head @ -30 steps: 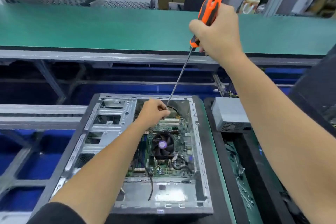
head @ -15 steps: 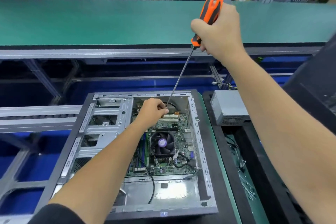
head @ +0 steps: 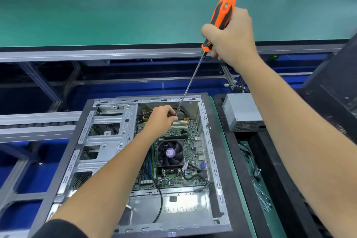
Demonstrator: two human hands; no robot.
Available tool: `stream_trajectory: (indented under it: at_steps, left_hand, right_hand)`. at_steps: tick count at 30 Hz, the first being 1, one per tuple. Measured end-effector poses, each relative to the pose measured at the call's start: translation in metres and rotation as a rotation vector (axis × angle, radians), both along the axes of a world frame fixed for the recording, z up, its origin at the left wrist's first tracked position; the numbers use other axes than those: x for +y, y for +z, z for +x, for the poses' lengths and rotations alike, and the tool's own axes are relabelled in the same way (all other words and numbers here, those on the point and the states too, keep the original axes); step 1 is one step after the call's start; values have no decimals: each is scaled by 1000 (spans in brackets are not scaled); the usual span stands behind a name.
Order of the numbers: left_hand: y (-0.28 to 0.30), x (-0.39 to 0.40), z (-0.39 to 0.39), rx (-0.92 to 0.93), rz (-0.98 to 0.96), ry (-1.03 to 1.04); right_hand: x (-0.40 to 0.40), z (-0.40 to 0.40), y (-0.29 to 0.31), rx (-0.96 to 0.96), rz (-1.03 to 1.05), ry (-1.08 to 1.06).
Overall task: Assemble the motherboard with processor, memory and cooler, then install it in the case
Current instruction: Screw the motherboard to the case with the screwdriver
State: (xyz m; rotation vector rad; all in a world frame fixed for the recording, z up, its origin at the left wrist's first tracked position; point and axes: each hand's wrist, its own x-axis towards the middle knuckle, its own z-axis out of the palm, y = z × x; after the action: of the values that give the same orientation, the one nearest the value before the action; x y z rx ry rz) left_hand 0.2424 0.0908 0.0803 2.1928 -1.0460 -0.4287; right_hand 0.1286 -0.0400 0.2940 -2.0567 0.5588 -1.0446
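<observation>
While our right hand (head: 232, 39) wraps the orange screwdriver (head: 218, 25) handle, our left hand (head: 161, 119) pinches the shaft tip over the motherboard's (head: 190, 133) far edge. The board lies inside the open case (head: 108, 131), cooler (head: 170, 152) fitted.

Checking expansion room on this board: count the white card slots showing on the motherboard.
2: white slots and lie side by side at the motherboard's far end, right of the left hand, which may hide more.
</observation>
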Motion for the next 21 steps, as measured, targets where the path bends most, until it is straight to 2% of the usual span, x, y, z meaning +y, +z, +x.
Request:
stream_trajectory:
  at_steps: [9,17,21]
  left_hand:
    - [-8,-10,0,-79,71,0]
    - [-10,-18,-5,-179,185,-174]
    - [-13,-19,-9,-222,139,-230]
  right_hand:
    - [-4,3,-8,27,0,28]
    - [-13,0,-15,88,-25,59]
    - [-17,0,-19,140,-23,107]
